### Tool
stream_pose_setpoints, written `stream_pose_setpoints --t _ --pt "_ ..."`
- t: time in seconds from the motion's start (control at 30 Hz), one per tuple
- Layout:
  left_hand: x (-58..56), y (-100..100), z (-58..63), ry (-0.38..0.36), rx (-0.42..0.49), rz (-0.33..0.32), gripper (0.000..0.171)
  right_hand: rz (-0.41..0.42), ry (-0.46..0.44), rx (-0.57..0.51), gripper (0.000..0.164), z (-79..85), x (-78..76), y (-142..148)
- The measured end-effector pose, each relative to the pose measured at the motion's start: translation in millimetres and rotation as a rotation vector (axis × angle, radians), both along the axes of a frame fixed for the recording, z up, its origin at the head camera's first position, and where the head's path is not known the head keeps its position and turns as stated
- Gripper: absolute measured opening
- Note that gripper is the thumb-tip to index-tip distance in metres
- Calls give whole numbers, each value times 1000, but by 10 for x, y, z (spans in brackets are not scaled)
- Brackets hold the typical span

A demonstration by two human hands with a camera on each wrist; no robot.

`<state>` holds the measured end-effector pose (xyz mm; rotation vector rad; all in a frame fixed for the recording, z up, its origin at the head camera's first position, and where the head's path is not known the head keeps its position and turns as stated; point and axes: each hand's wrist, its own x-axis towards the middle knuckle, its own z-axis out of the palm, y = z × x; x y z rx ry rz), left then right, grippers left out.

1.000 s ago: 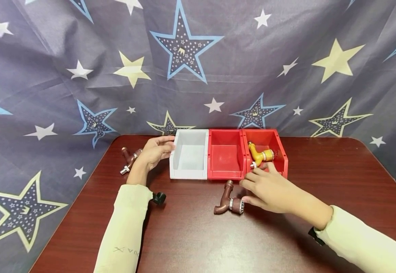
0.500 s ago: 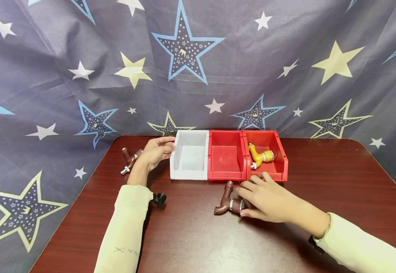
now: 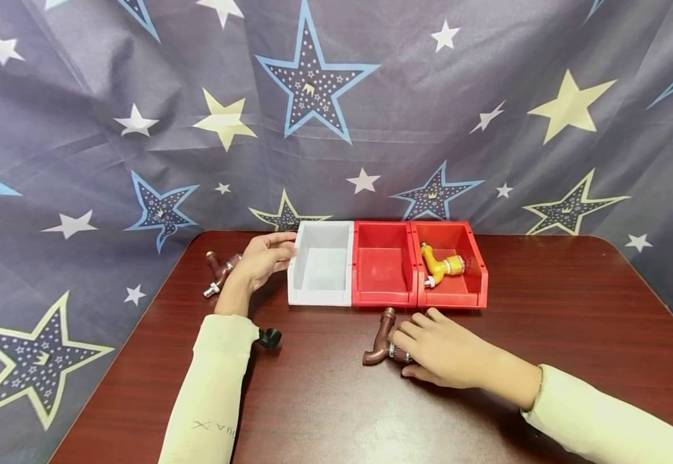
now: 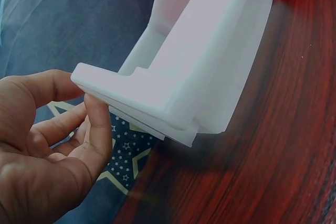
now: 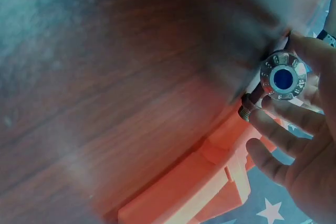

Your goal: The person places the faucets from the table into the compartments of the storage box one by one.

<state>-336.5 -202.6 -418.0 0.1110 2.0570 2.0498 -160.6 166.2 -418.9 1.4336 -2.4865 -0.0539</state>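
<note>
My left hand pinches the edge of a white plastic bin between thumb and finger; the left wrist view shows the bin's corner there. My right hand reaches over the ribbed knob end of a brown tap lying on the table in front of the bins. In the right wrist view the knob's silver end lies between thumb and fingers, which are spread and fairly straight. Whether they touch it, I cannot tell. Part of the knob is hidden by the hand in the head view.
Two red bins, the middle one and the right one, stand beside the white bin. A yellow tap lies in the right one. Another brown tap rests left of my left hand. A starry cloth hangs behind the table.
My right hand has moved from the right red bin's front edge down and left, over the brown tap's knob. My left hand has stayed at the white bin.
</note>
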Motion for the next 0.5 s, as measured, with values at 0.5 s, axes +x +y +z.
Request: stream_pose_setpoints --t 0.5 --pt "8 1 3 1 15 -1 52 -19 -116 8 43 35 16 -84"
